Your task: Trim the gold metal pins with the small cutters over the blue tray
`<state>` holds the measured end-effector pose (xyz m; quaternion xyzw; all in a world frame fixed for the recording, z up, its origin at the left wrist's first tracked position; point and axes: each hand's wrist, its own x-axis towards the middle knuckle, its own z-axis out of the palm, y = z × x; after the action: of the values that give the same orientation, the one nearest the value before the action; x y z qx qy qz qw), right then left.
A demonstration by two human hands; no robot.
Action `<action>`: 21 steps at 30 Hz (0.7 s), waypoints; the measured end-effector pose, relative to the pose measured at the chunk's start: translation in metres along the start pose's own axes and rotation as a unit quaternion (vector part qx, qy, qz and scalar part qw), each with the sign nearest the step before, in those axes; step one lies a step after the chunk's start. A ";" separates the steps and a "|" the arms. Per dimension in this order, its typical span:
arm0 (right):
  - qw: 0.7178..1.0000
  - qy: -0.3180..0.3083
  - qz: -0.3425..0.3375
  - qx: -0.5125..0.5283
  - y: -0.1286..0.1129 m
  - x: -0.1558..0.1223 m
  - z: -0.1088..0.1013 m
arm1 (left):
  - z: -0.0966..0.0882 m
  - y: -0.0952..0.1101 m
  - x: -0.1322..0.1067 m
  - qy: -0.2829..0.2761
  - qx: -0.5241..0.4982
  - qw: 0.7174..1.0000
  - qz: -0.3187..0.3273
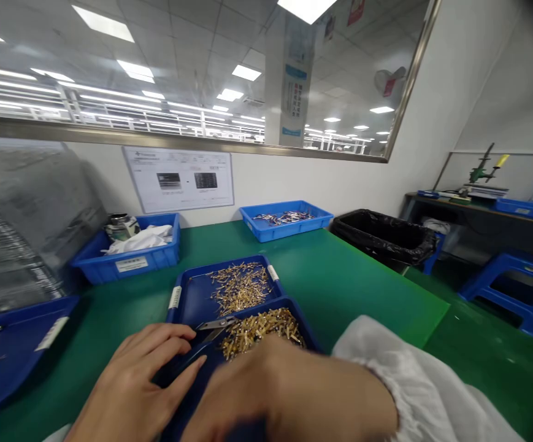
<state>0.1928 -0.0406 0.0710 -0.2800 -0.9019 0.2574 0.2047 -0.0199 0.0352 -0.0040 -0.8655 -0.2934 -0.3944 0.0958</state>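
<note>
My left hand [137, 380] lies over the near blue tray's [303, 325] left side, fingers stretched toward small metal tweezers [215, 325] whose tips rest at the tray's rim. My right hand [289, 396] hovers low over the same tray, back toward the camera, fingers hidden and blurred; a white sleeve covers the wrist. A heap of small gold pins [259, 331] lies in this tray just beyond my hands. A second blue tray [192, 294] behind it holds more scattered gold pins [238, 285].
On the green table: a blue bin [128, 261] with white cloth at back left, a blue tray [287, 221] of metal parts at back centre, another blue tray [13, 350] at left. A black-lined waste bin [386, 239] and blue stool [519, 288] stand right.
</note>
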 end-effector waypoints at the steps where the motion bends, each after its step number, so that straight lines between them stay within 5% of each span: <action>1: 0.998 0.021 0.031 -0.053 0.009 -0.004 -0.002 | -0.003 0.003 0.002 -0.006 0.007 1.000 -0.003; 5: 0.970 0.035 0.166 -0.175 0.053 -0.015 -0.002 | -0.014 0.015 0.009 -0.002 0.034 0.999 -0.019; 13: 0.984 0.043 0.134 -0.106 0.089 -0.014 0.014 | -0.023 0.025 0.017 -0.046 0.040 0.994 -0.096; 21: 0.990 0.104 0.096 0.013 0.087 -0.014 0.016 | -0.020 0.036 0.011 -0.078 -0.015 0.989 -0.123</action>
<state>0.2303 0.0067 0.0047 -0.3874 -0.8413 0.2571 0.2758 -0.0060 0.0032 0.0193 -0.8525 -0.3978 -0.3389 0.0102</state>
